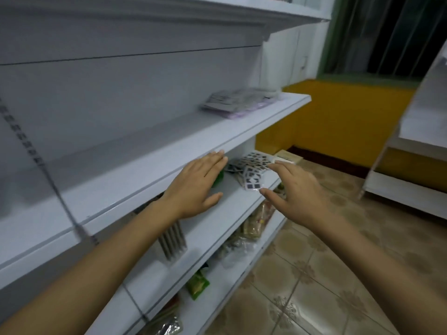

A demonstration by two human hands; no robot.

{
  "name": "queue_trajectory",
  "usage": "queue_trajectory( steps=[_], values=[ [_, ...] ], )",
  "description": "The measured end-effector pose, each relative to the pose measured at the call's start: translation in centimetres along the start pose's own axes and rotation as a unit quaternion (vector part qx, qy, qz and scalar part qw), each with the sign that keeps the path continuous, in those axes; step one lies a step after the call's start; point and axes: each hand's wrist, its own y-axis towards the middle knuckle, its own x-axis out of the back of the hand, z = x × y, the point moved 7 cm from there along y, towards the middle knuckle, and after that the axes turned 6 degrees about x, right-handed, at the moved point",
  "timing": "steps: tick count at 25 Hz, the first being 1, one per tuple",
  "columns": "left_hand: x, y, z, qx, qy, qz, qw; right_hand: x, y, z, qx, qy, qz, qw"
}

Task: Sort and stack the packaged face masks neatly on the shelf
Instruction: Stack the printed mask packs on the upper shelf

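A white shelving unit fills the left of the room, with patterned floor tiles (pixel 314 274) and a yellow wall (pixel 338 122) beyond its right end. The upper shelf (pixel 154 160) is bare along most of its length. A stack of packaged masks (pixel 239 100) lies near its right end, back from the front edge. Below it, the middle shelf (pixel 227 209) has open board along its front edge.

The left hand (pixel 196 187) reaches in from the lower left, palm down, just below the upper shelf's front edge. Its fingers are straight and together, holding nothing, and a green packet (pixel 219 177) shows behind the fingertips. To the right, loose packets (pixel 251 170) with dark squares lie scattered toward the middle shelf's right end, some overlapping.

The right hand (pixel 295 187) hovers over the front right corner of that shelf, fingers spread and relaxed. Its thumb tip is just beside the nearest packet; I cannot tell whether it touches. Bagged goods (pixel 254 226) crowd the shelf below.
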Motion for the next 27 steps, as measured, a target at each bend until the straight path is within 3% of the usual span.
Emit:
queue_trajectory(
  steps=[3, 8, 12, 16, 22, 27],
  values=[
    [-2.1, 4.2, -1.2, 0.004, -0.04, 0.015, 0.999, 0.0, 0.3, -4.8, -0.037, 0.009, -0.012, 0.999],
    [-7.2, 11.3, -1.4, -0.058, -0.095, 0.056, 0.992, -3.7, 4.1, -10.6, -0.071, 0.085, -0.007, 0.994],
    [-11.5, 21.5, 1.7, -0.007, -0.146, 0.021, 0.989, -6.5, 11.0, -16.0, -0.065, 0.081, -0.022, 0.994],
    [-16.1, 30.0, 5.7, 0.049, -0.176, 0.044, 0.982, -9.0, 19.3, -20.3, -0.051, 0.078, -0.017, 0.995],
    [-18.0, 36.8, 12.2, 0.076, -0.172, -0.017, 0.982, -13.0, 27.6, -24.1, -0.056, 0.123, -0.044, 0.99],
    [-18.4, 40.0, 16.9, 0.118, -0.184, -0.054, 0.974, -16.0, 35.2, -26.1, -0.01, 0.188, -0.062, 0.98]
  ],
)
